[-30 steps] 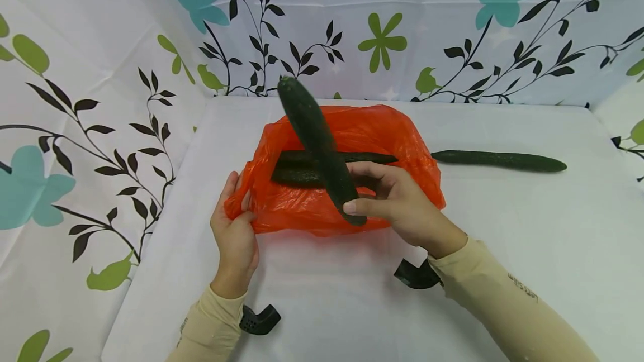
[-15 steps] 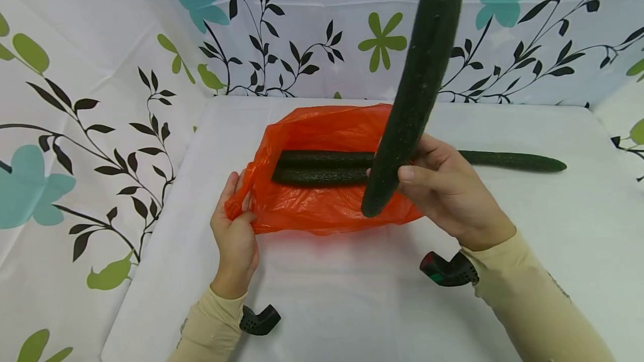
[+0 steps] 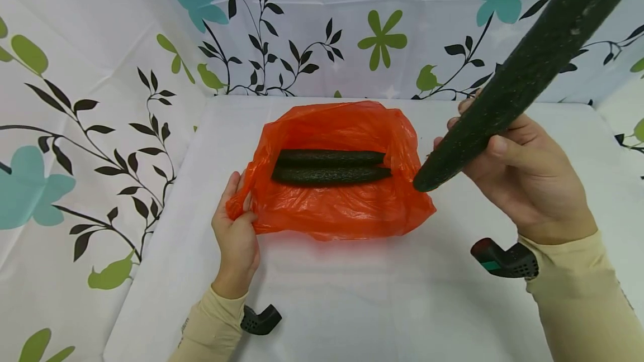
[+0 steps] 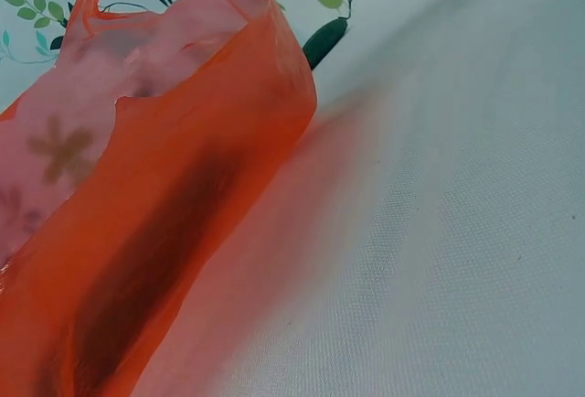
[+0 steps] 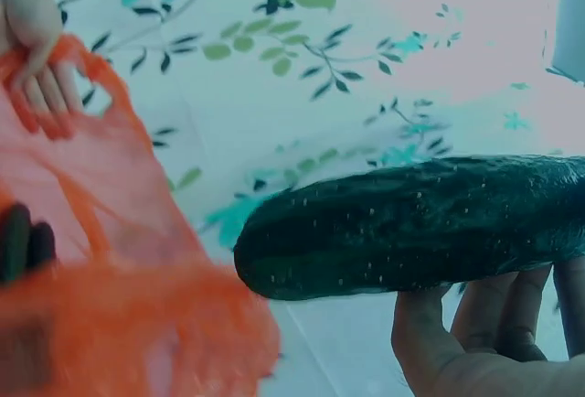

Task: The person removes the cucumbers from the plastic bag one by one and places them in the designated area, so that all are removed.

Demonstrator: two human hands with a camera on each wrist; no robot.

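My right hand (image 3: 540,183) pinches a long dark green cucumber (image 3: 533,60) near its lower end, raised and slanting up to the right. In the right wrist view the thumb and fingers lie along the underside of this cucumber (image 5: 411,223). My left hand (image 3: 236,244) grips the left edge of an orange plastic bag (image 3: 322,217), whose mouth faces me. Two more cucumbers (image 3: 332,175) lie side by side inside the bag. Another cucumber (image 4: 325,42) shows beyond the bag in the left wrist view; in the head view my right hand and the raised cucumber hide it.
A white cloth covers the table (image 3: 322,295) beneath the bag. Behind and to the left hangs a white curtain (image 3: 312,10) printed with leaves and flowers. A black wrist camera (image 3: 505,258) sits at my right wrist, another black camera (image 3: 260,320) at my left.
The right hand has lifted the cucumber out over the bag and carried it up and right, tilting it rightward. The bag's right side has shifted slightly. The left hand keeps its place.
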